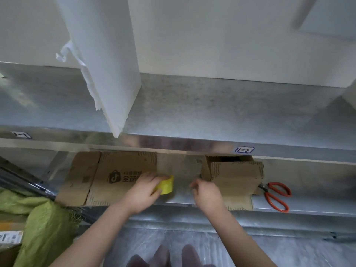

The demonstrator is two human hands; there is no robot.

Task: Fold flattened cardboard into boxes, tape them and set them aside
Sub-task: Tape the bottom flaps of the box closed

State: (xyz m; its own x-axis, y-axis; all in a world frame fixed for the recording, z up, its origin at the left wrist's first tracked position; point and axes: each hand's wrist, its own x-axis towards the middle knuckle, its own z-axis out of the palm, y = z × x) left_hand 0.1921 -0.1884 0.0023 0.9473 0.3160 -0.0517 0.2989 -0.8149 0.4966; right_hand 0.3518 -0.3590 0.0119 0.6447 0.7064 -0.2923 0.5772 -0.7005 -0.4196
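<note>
Green cloth [44, 224]: lower left, bunched. Left hand [141, 192]: fingers curled round the yellow tape roll [166, 185], on the metal shelf [308, 180]. Roll likely light, rigid, sticky at its free end; best held by the rim. Right hand [208, 193]: just beside the roll, fingers blurred, grasp cannot be told. Flattened cardboard [115, 176]: lying flat at left; probably light, stiff across panels, yielding at scored creases, best taken by the edges. Part-formed box [237, 176]: at right. Orange scissors [277, 195]: beside the box.
</note>
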